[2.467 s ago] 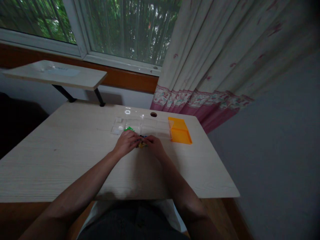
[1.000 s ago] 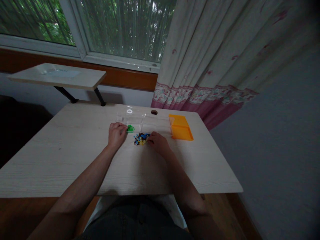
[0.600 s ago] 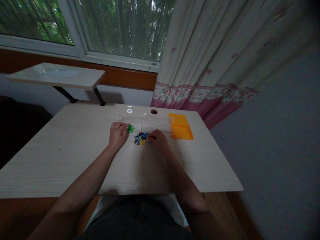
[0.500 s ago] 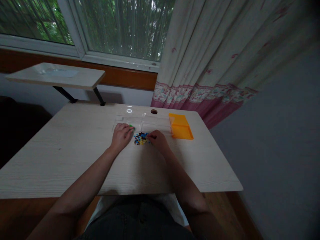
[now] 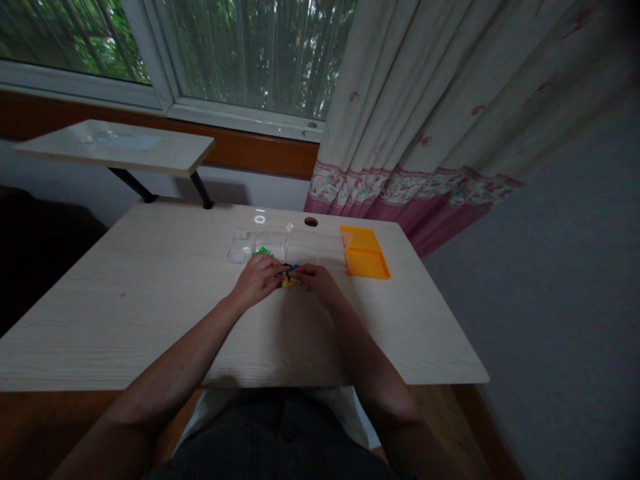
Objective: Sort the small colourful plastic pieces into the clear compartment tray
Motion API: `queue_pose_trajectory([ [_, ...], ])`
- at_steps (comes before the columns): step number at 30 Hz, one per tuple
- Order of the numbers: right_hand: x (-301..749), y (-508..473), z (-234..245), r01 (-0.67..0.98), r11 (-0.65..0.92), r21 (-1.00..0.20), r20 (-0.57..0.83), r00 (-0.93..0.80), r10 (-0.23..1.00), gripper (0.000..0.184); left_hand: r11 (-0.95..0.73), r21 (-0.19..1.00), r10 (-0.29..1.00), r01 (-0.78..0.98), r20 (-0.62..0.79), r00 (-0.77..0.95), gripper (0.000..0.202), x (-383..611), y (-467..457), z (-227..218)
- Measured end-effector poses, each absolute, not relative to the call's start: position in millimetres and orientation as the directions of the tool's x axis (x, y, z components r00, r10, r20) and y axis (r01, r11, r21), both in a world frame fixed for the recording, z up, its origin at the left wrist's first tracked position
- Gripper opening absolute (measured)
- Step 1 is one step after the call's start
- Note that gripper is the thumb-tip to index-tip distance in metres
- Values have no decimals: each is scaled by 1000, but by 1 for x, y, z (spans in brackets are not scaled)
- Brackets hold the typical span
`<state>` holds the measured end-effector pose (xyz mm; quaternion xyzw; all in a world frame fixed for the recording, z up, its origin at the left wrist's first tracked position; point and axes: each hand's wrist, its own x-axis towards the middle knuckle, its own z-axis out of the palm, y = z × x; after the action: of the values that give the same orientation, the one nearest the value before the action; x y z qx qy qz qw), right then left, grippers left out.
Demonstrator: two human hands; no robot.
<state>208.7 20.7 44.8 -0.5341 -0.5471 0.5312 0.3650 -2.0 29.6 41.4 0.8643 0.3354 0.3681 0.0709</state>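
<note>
A heap of small blue, yellow and dark pieces (image 5: 289, 283) lies on the table, partly covered by my fingers. From its left side, my left hand (image 5: 257, 280) reaches in with the fingers drawn together at the heap. On the other side is my right hand (image 5: 316, 279), its thumb and fingers pinched over the heap's upper edge. The fingertips of both hands nearly meet; what they hold is too small to make out. Just behind the hands stands a clear compartment tray (image 5: 303, 248). Green pieces (image 5: 263, 251) sit in one of its left compartments, above my left hand.
An orange two-part case (image 5: 367, 253) lies open at the tray's right end. The pale wooden table (image 5: 165, 313) has a round cable hole (image 5: 311, 221) near its back edge. A raised shelf (image 5: 135, 148) stands at the back left; a curtain (image 5: 400, 160) hangs behind.
My left hand has moved right, from the tray's front edge to the heap, uncovering more green pieces. My right hand stays at the heap. The view has shifted slightly.
</note>
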Motion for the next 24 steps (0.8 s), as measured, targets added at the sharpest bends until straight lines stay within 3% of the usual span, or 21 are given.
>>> queue_pose_trajectory([
  [6, 208, 20, 44, 99, -163, -982, -180, -206, 962, 39, -777, 336, 609, 532, 612, 504, 25, -2, 31, 37],
  [14, 206, 21, 39, 171, -116, -978, -149, -196, 969, 43, -789, 288, 573, 543, 664, 480, 18, -2, 32, 32],
  [19, 219, 28, 40, 378, 34, -925, 24, -31, 999, 32, -762, 311, 598, 568, 674, 433, 16, -6, 36, 33],
  [22, 235, 33, 44, 605, 120, -787, 203, 71, 977, 23, -708, 357, 648, 610, 672, 359, 17, -11, 40, 33],
  [24, 244, 33, 47, 727, 121, -676, 249, 72, 966, 18, -666, 383, 677, 640, 670, 304, 19, -14, 44, 32],
])
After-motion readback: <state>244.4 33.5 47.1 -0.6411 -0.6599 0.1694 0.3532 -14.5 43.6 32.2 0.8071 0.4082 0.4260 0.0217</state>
